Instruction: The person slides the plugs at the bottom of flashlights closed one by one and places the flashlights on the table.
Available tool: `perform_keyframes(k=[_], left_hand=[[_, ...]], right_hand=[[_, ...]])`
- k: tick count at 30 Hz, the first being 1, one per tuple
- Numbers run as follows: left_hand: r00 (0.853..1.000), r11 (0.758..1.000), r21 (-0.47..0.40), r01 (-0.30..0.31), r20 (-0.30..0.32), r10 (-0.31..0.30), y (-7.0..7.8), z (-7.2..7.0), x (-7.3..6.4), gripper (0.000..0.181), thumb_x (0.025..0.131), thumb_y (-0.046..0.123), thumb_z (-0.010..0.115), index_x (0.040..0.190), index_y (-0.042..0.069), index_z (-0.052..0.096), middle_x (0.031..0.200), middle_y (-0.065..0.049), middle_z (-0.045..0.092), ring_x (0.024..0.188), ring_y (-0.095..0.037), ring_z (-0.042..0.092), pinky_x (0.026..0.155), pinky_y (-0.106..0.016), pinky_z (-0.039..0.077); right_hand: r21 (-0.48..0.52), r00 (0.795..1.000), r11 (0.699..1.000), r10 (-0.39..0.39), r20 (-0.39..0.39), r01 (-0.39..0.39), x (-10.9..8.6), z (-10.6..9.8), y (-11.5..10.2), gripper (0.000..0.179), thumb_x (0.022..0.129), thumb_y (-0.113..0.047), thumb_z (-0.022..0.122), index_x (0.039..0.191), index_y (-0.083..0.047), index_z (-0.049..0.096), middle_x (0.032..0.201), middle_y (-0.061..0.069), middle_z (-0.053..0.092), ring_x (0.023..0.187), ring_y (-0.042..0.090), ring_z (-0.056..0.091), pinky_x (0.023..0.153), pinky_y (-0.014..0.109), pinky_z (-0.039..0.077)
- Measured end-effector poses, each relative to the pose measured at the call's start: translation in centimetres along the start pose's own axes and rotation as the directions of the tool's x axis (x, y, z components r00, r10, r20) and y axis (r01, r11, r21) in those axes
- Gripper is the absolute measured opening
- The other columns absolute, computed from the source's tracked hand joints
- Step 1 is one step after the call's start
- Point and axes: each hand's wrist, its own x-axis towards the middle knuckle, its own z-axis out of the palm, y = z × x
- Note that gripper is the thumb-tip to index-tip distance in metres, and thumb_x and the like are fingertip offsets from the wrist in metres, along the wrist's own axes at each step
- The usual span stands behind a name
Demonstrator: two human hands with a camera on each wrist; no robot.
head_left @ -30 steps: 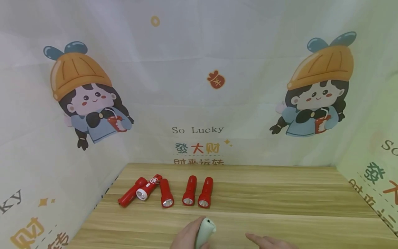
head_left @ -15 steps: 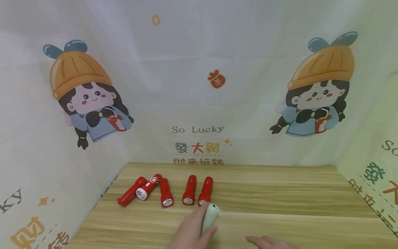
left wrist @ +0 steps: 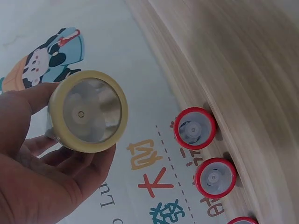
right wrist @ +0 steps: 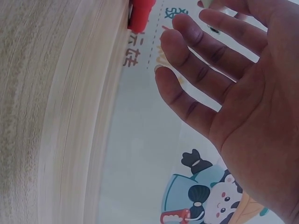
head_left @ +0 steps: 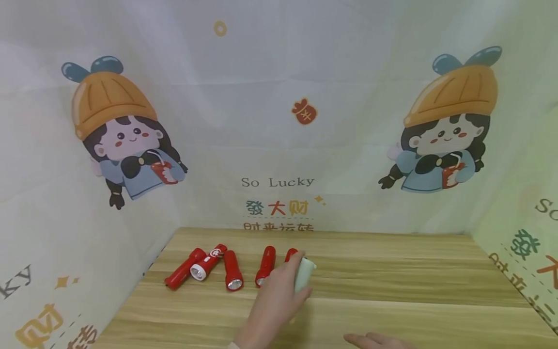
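Note:
My left hand grips a pale green flashlight over the right half of the row. In the left wrist view the flashlight's round lens with its cream rim faces the camera, thumb and fingers wrapped around the body. Just behind that hand, the rightmost red flashlight is mostly hidden. Left of it lies another red flashlight, its lens partly covered by the hand. My right hand stays low at the front edge of the head view; in the right wrist view its fingers are loosely extended and hold nothing.
Farther left on the wooden table lie a red flashlight, a red-and-white flashlight and a slanted red flashlight, close together. A printed cloth backdrop rises behind and along both sides of the table.
My left hand has moved forward and slightly right with the pale green flashlight, now overlapping the rightmost red flashlight. The right hand has hardly moved.

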Motion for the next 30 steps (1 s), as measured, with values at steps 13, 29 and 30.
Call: perform_keyframes(k=[13, 29, 30], left_hand=[[0.996, 0.995, 0.075, 0.058, -0.067, -0.053, 0.0, 1.3, 4.8, 0.059, 0.088, 0.020, 0.080, 0.140, 0.014, 0.053, 0.106, -0.007, 0.068, 0.076, -0.021, 0.060, 0.058, -0.033, 0.052], [0.992, 0.991, 0.078, 0.108, -0.069, -0.103, -0.3, 4.3, 8.7, 0.022, 0.095, 0.029, 0.062, 0.089, 0.012, 0.050, 0.071, -0.003, 0.048, 0.054, -0.015, 0.042, 0.046, -0.026, 0.036], [0.993, 0.991, 0.083, 0.106, -0.062, -0.101, -0.4, 4.5, 9.0, 0.022, 0.094, 0.028, 0.062, 0.086, 0.012, 0.049, 0.069, -0.002, 0.046, 0.054, -0.014, 0.041, 0.046, -0.026, 0.036]], right_hand=[[-0.144, 0.985, 0.974, -0.172, 0.019, 0.173, 0.8, -0.5, -0.2, 0.046, 0.092, -0.041, 0.082, 0.136, -0.030, 0.072, 0.108, 0.002, 0.080, 0.079, -0.001, 0.070, 0.060, 0.001, 0.045], [-0.156, 0.959, 0.954, -0.270, -0.084, 0.255, 0.7, 0.4, -0.1, 0.038, 0.093, -0.039, 0.080, 0.128, -0.025, 0.076, 0.101, 0.004, 0.082, 0.073, -0.003, 0.068, 0.061, 0.001, 0.048], [-0.155, 0.961, 0.957, -0.262, -0.088, 0.247, 0.7, 0.5, -0.2, 0.040, 0.091, -0.039, 0.082, 0.128, -0.025, 0.076, 0.100, 0.003, 0.081, 0.073, -0.003, 0.068, 0.061, 0.002, 0.048]])
